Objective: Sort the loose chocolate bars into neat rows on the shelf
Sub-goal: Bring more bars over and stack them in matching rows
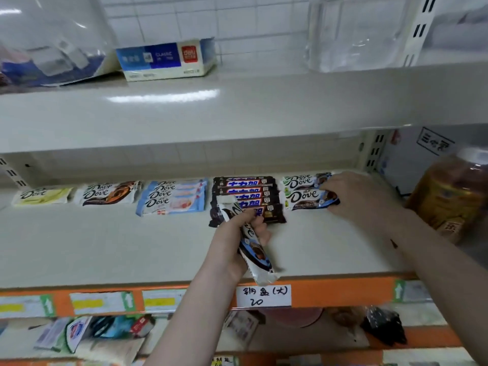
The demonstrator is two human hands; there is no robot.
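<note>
Along the back of the middle shelf (pixel 132 244) lie rows of chocolate bars: a yellow Dove bar (pixel 42 196), brown Dove bars (pixel 105 194), a pale blue Dove stack (pixel 171 198), dark Snickers bars (pixel 245 191) and white-and-blue Dove bars (pixel 303 192) at the right. My left hand (pixel 232 241) grips a white-and-blue Dove bar (pixel 253 249), held upright in front of the Snickers stack. My right hand (pixel 361 194) rests on the right end of the front white-and-blue Dove bar, fingers curled over its edge.
A blue-and-white box (pixel 163 59) and clear plastic bags (pixel 356 33) sit on the upper shelf. A large amber jar (pixel 454 191) stands to the right. The orange shelf edge (pixel 330 291) carries price labels. Assorted packets (pixel 87 334) lie on the shelf below.
</note>
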